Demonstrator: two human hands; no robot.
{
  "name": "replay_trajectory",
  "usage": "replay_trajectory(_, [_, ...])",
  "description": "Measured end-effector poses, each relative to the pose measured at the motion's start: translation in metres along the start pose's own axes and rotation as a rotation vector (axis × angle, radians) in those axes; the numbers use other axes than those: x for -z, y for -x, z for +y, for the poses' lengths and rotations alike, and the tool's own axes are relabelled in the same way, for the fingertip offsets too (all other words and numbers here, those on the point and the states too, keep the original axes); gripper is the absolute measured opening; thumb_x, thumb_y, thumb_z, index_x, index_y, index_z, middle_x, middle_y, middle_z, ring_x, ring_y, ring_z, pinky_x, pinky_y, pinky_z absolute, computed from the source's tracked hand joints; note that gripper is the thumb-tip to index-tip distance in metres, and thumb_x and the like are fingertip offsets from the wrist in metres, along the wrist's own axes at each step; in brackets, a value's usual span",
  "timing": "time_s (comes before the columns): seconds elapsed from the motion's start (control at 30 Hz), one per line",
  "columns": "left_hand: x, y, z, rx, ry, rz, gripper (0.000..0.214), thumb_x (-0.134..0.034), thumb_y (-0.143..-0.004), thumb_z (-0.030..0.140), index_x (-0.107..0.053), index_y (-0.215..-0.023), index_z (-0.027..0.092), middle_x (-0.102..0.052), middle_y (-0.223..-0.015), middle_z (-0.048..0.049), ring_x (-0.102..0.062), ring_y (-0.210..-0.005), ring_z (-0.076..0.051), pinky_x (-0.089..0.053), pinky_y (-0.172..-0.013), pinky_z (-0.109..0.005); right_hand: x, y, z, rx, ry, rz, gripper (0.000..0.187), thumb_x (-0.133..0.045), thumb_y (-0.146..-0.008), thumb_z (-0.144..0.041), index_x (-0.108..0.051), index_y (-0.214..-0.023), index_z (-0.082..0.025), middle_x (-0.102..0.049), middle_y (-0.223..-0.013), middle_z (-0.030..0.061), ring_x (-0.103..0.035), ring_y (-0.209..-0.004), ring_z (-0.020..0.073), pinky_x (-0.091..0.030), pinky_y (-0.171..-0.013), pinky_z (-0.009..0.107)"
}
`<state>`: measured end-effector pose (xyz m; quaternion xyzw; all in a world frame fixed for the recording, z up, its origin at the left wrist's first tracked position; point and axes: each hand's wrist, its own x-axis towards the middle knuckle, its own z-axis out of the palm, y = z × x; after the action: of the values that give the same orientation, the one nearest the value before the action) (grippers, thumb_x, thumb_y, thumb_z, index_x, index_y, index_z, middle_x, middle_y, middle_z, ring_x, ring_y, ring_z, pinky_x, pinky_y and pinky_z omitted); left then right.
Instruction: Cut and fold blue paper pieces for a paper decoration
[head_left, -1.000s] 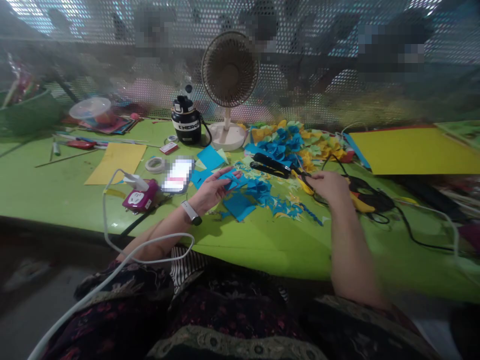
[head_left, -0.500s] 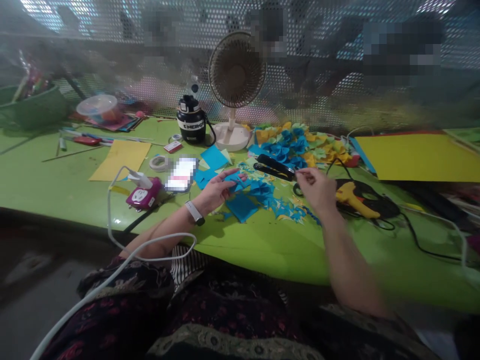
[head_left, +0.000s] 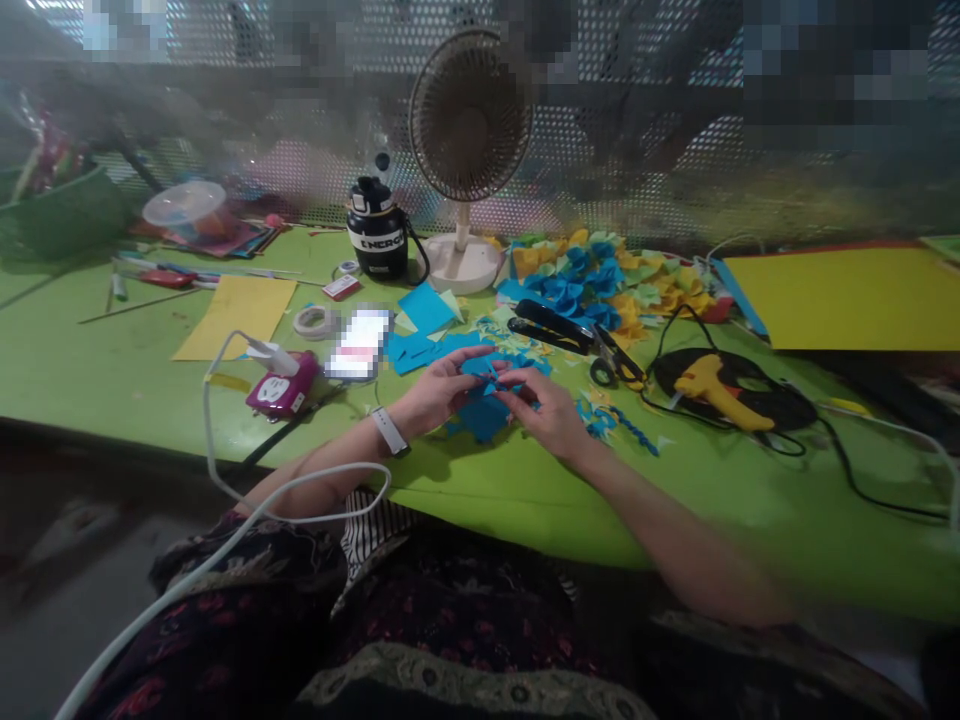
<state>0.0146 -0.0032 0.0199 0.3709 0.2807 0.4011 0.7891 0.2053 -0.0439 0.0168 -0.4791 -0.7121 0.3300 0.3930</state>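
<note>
A small piece of blue paper (head_left: 491, 384) is pinched between both hands above the table, its exact shape partly covered by fingers. My left hand (head_left: 444, 388), with a light watch strap at the wrist, is closed on its left side. My right hand (head_left: 549, 408) grips the same paper from the right with thumb and fingertips. Under the hands lie blue paper squares (head_left: 484, 418) and scattered cut scraps. A black stapler (head_left: 551, 326) rests just beyond my right hand, beside scissors (head_left: 616, 362) with black handles.
Behind are a pile of blue, yellow and green folded paper (head_left: 592, 280), a fan (head_left: 471, 120) and a black bottle (head_left: 379, 240). A yellow glue gun (head_left: 721, 392) lies right; a phone (head_left: 360, 345), tape roll (head_left: 315, 321) and purple power socket (head_left: 283, 385) lie left. White cable crosses my left forearm.
My right hand has left the stapler, which stays on the table, and has come left to the blue paper in my left hand. The scissors now show uncovered.
</note>
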Motion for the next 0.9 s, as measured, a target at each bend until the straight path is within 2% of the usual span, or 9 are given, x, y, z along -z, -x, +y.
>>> replay_trajectory(0.23, [0.001,0.002,0.009,-0.014,-0.123,-0.026,0.041,-0.068,-0.082,0.008,-0.063,-0.122,0.018,-0.074,-0.110,-0.0101,-0.072,-0.091,-0.016,-0.055,-0.089,-0.033,0.006,-0.002,-0.003,-0.004,-0.070,0.031,0.032,-0.062,-0.086,-0.056,-0.065,-0.087,-0.024,-0.069,-0.083,0.0027,-0.063,-0.058,0.0157,-0.054,-0.062,0.035])
replay_trajectory(0.33, [0.008,0.004,0.022,-0.136,-0.330,0.007,0.042,-0.067,-0.082,0.010,-0.062,-0.123,0.018,-0.074,-0.109,-0.0097,-0.072,-0.094,-0.019,-0.055,-0.087,-0.032,0.015,-0.003,-0.003,-0.020,-0.074,0.124,0.031,-0.064,-0.085,-0.055,-0.065,-0.087,-0.024,-0.068,-0.078,0.0022,-0.063,-0.059,0.0166,-0.053,-0.061,0.034])
replay_trajectory(0.43, [0.020,0.003,0.034,-0.271,-0.703,0.169,0.035,-0.066,-0.081,0.011,-0.068,-0.115,0.017,-0.074,-0.098,-0.0083,-0.071,-0.086,-0.020,-0.054,-0.085,-0.032,0.025,-0.003,-0.004,-0.041,-0.028,0.223,0.030,-0.064,-0.085,-0.055,-0.065,-0.088,-0.024,-0.069,-0.077,0.0024,-0.064,-0.060,0.0179,-0.053,-0.061,0.034])
replay_trajectory(0.5, [0.027,0.002,0.039,-0.298,-0.900,0.299,0.028,-0.066,-0.078,0.009,-0.073,-0.104,0.018,-0.073,-0.091,-0.0084,-0.070,-0.095,-0.025,-0.051,-0.093,-0.035,0.030,-0.003,-0.004,-0.030,0.018,0.262,0.030,-0.064,-0.085,-0.054,-0.066,-0.087,-0.024,-0.069,-0.078,0.0028,-0.064,-0.060,0.0184,-0.053,-0.062,0.035])
replay_trajectory(0.57, [0.030,0.001,0.042,-0.358,-1.022,0.388,0.024,-0.067,-0.075,0.007,-0.075,-0.094,0.019,-0.072,-0.098,-0.0103,-0.063,-0.112,-0.031,-0.044,-0.105,-0.041,0.033,-0.003,-0.004,-0.010,0.069,0.283,0.029,-0.062,-0.086,-0.053,-0.067,-0.087,-0.024,-0.069,-0.079,0.0032,-0.064,-0.061,0.0187,-0.053,-0.064,0.035])
replay_trajectory(0.63, [0.027,0.002,0.043,-0.487,-1.061,0.419,0.021,-0.070,-0.072,0.009,-0.076,-0.089,0.021,-0.068,-0.115,-0.0113,-0.053,-0.126,-0.034,-0.034,-0.114,-0.044,0.035,-0.003,-0.004,0.012,0.129,0.278,0.029,-0.061,-0.088,-0.053,-0.068,-0.087,-0.025,-0.070,-0.081,0.0040,-0.065,-0.063,0.0197,-0.053,-0.066,0.036])
replay_trajectory(0.73, [0.014,0.008,0.042,-0.645,-1.035,0.311,0.018,-0.076,-0.074,0.019,-0.077,-0.091,0.023,-0.064,-0.122,-0.0110,-0.053,-0.123,-0.031,-0.034,-0.114,-0.043,0.033,-0.004,0.000,0.085,0.216,0.199,0.029,-0.058,-0.090,-0.051,-0.069,-0.088,-0.025,-0.073,-0.086,0.0059,-0.066,-0.072,0.0221,-0.053,-0.072,0.038])
replay_trajectory(0.83, [0.001,0.015,0.035,-0.551,-1.016,-0.006,0.021,-0.077,-0.076,0.027,-0.077,-0.097,0.023,-0.071,-0.103,-0.0103,-0.061,-0.104,-0.026,-0.044,-0.101,-0.038,0.029,-0.005,0.005,0.186,0.273,0.081,0.029,-0.054,-0.093,-0.047,-0.070,-0.088,-0.024,-0.074,-0.090,0.0071,-0.068,-0.082,0.0236,-0.052,-0.077,0.038])
replay_trajectory(0.9, [-0.002,0.016,0.029,-0.510,-1.004,-0.066,0.024,-0.081,-0.073,0.029,-0.078,-0.096,0.023,-0.072,-0.098,-0.0099,-0.063,-0.096,-0.024,-0.046,-0.093,-0.034,0.026,-0.005,0.008,0.225,0.307,0.030,0.028,-0.052,-0.095,-0.045,-0.071,-0.089,-0.025,-0.075,-0.093,0.0073,-0.068,-0.086,0.0236,-0.051,-0.078,0.037])
